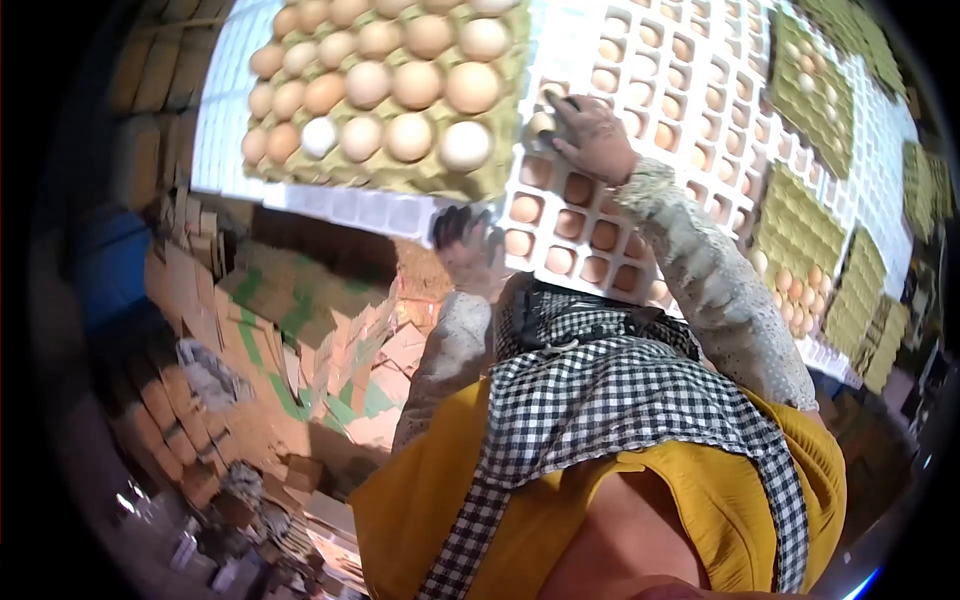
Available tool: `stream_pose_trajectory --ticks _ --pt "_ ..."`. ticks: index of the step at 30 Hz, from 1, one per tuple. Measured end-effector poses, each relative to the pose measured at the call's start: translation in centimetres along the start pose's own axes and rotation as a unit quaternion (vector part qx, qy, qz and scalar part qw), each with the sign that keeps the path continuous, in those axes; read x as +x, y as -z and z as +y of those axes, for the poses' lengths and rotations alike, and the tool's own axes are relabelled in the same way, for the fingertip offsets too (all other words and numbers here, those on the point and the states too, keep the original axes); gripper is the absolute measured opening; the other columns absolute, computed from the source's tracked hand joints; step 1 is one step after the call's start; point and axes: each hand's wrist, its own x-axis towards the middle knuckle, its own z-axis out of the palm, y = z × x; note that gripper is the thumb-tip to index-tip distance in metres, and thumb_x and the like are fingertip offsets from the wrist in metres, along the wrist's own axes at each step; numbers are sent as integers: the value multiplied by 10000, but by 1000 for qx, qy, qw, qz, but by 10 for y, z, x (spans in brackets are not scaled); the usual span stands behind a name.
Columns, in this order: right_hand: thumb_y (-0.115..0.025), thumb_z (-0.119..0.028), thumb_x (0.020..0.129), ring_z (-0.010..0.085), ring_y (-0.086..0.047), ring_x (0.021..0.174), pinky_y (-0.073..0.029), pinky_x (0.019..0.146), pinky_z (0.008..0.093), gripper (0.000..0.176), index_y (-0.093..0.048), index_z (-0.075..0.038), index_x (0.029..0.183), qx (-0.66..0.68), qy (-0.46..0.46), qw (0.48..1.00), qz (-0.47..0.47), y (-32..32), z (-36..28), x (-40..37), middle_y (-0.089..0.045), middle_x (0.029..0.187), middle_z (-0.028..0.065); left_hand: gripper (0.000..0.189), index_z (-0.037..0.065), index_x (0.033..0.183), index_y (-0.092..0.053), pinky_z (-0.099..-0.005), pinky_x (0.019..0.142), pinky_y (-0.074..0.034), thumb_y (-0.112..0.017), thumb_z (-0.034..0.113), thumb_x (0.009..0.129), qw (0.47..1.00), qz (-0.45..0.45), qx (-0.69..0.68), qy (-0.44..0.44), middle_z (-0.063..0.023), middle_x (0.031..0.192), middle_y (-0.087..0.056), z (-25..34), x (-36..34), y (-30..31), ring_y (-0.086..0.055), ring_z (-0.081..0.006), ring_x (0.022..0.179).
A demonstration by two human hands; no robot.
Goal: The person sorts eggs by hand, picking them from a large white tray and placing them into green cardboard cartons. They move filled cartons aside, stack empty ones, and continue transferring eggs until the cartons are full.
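A green-brown egg tray (510,100) full of brown and pale eggs lies at the upper left. Beside it, white trays with square compartments (590,218) hold brown eggs. Over the white tray's left part is my right hand (595,138), its dark-tipped fingers bent around an egg (543,122). Near the front edge of the egg tray, my left hand (468,245) is blurred, with dark fingertips towards the white tray edge; whether it holds anything is not visible.
Further green-brown trays (800,225), some with eggs, stand on the right. Below the table at the left lie cardboard pieces (270,330) with green tape. A blue object (110,270) is at the far left.
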Motion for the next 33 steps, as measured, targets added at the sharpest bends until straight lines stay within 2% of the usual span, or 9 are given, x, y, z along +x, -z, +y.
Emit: stream_pose_trajectory --ticks 8,10,12,15,20,22,27,28,33 --pt "-606 -313 854 312 -523 1103 -433 891 524 357 -600 -172 1182 -191 11 981 -10 -44 2 -26 -515 1244 155 537 118 1222 -574 -537 973 -429 -739 229 724 997 9 71 18 -262 1290 -497 2 -2 -6 -479 -442 1211" --pt "-625 -322 829 313 -509 1125 -421 923 490 447 -574 -160 1242 -200 42 953 224 -53 8 -41 -511 1233 165 440 64 1143 -622 -499 934 -462 -721 174 729 992 -43 -48 110 -236 1223 -542 18 15 2 -560 -406 1095" --pt "-671 -301 784 309 -522 1111 -428 934 465 543 -542 -138 1286 -100 5 982 158 29 -7 -75 -507 1251 146 383 -5 1144 -606 -366 864 -537 -618 -1 762 990 16 124 -59 -181 1210 -548 47 27 11 -593 -315 1047" --pt "-699 -142 702 316 -573 1059 -459 925 444 454 -633 -85 1147 41 -2 985 166 131 39 -174 -599 1143 137 478 3 1225 -582 -372 936 -490 -609 -31 749 912 -101 -336 214 -139 1223 -521 148 30 -2 -584 -279 1051" --pt "-717 -279 686 336 -513 1184 -318 1089 518 596 -609 -120 1250 -172 -166 968 74 242 137 -347 -644 1087 95 639 93 1294 -567 -523 1097 -315 -766 241 705 901 -274 -153 -299 -138 1334 -537 344 98 -64 -471 -383 1255" --pt "-719 -286 709 347 -465 1239 -231 1131 557 591 -598 -140 1268 -194 -171 964 -69 238 163 -369 -636 1099 76 579 140 1288 -573 -528 1097 -312 -743 287 754 888 -318 -32 -330 -112 1324 -543 381 99 -100 -458 -362 1261" --pt "-728 -251 751 253 -558 1131 -319 1111 426 509 -608 -111 1226 -105 6 992 75 228 199 -404 -620 1082 84 558 175 1238 -608 -533 1106 -290 -776 290 718 849 -332 52 -407 -104 1285 -547 404 116 -102 -422 -325 1291" --pt "-734 -221 737 242 -564 1117 -362 1067 401 525 -602 -91 1228 46 -93 987 122 234 195 -412 -621 1079 77 570 173 1238 -608 -532 1110 -285 -783 282 706 845 -331 64 -415 -108 1298 -539 414 119 -94 -418 -327 1298" --pt "-659 -157 777 170 -601 947 -485 828 298 435 -593 -24 1186 578 -290 688 330 304 207 -468 -642 1008 65 549 108 1220 -576 -448 1010 -436 -759 179 707 861 -357 -81 -353 -119 1181 -604 409 124 -107 -566 -328 1134"
